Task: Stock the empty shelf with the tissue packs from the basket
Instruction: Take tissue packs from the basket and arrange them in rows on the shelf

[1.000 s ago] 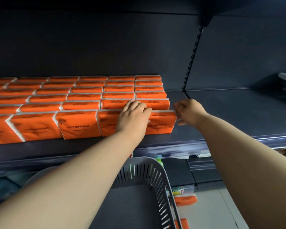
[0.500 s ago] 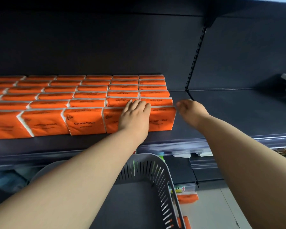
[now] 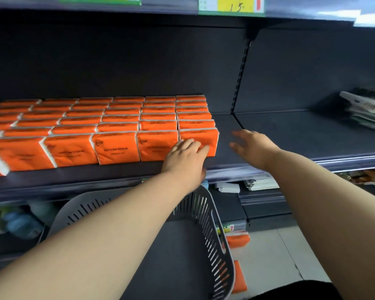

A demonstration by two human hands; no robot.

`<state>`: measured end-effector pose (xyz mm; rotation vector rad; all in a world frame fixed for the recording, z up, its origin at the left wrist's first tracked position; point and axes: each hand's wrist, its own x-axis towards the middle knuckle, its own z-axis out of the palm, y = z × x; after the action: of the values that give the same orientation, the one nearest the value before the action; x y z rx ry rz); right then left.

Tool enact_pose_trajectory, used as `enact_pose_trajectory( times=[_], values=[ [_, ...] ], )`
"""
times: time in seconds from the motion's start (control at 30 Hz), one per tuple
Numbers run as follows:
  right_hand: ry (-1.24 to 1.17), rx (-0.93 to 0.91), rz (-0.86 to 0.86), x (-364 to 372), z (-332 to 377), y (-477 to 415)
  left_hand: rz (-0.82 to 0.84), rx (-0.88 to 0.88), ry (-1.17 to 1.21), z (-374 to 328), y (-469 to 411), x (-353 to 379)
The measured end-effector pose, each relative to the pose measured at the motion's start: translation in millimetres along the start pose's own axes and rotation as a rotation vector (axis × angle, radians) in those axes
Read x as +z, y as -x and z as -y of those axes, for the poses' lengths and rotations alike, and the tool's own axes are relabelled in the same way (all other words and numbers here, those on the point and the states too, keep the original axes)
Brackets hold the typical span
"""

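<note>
The slatted grey plastic basket nearest the camera shows only a bare dark floor inside. Above it, the left hand presses flat, fingers spread, on the front-right tissue pack, while the right hand has let go and hangs open beside it, so stocking looks nearly finished. Glossy orange, soft-cornered packs fill the matte dark shelf in tight rows.

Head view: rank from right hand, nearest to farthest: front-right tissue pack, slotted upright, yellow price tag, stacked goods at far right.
1. Front-right tissue pack: just left of the right hand.
2. Slotted upright: behind it, at the back wall.
3. Stacked goods: far right on the shelf.
4. Yellow price tag: overhead, on the upper shelf edge.
</note>
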<state>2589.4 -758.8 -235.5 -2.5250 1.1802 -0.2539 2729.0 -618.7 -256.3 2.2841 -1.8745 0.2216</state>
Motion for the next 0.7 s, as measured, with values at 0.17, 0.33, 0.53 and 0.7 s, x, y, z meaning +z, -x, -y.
enact_pose_trajectory(
  times=[0.17,0.33,0.53,0.7],
  values=[
    [0.047,0.062,0.052,2,-21,36,0.025,0.108,0.039,-37,11,6],
    [0.035,0.182,0.137,18,-62,68,0.107,0.194,0.042,-75,8,20],
    [-0.011,0.292,0.225,53,-116,87,0.315,0.220,0.016,-111,0,51],
    [-0.066,0.327,0.364,104,-150,88,0.567,0.237,-0.086,-136,-14,91]
  ],
)
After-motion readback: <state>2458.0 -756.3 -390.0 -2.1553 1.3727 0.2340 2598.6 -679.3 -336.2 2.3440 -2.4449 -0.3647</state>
